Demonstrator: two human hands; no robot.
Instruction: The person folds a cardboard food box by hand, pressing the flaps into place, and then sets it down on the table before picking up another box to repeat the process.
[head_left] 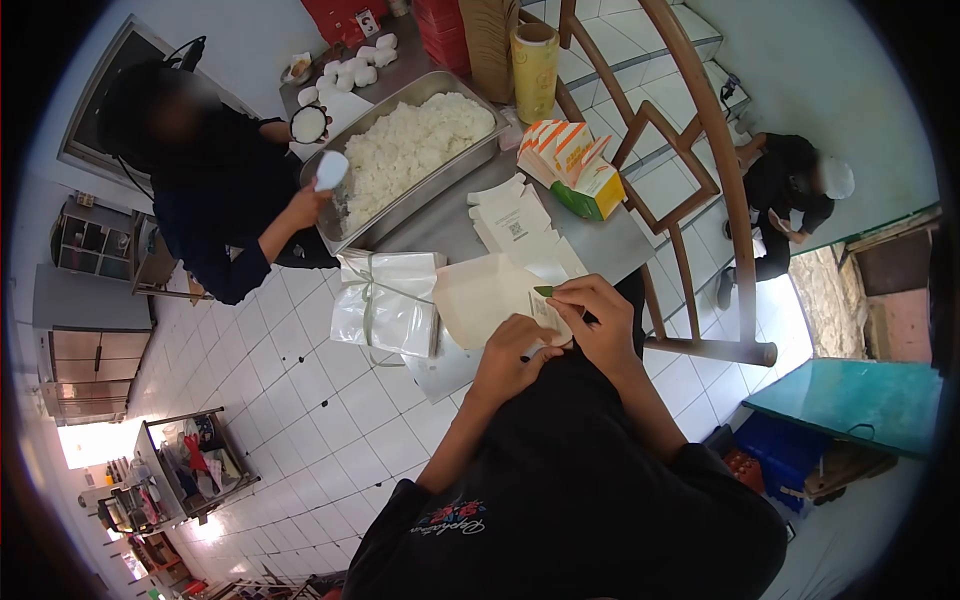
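A cream-coloured, partly folded paper food box (478, 300) lies in front of me at the table's near edge. My left hand (513, 358) is closed on its near edge, with thumb and fingers pinched together. A small dark spot shows by those fingers; I cannot make out what it is. My right hand (598, 318) pinches the box's right side, beside a small green pointed piece (543, 291) that may be part of the print. Just beyond lie flat box blanks (512, 215), one with a square code. A string-tied stack of clear plastic-wrapped sheets (385, 305) sits to the left.
A large metal tray (478, 158) of white rice (420, 135) stands beyond, where a co-worker (205, 190) holds a white scoop (331, 170) and a small bowl (309, 124). Printed orange-and-green boxes (590, 185), a yellow film roll (535, 75) and a brown railing (735, 180) are right.
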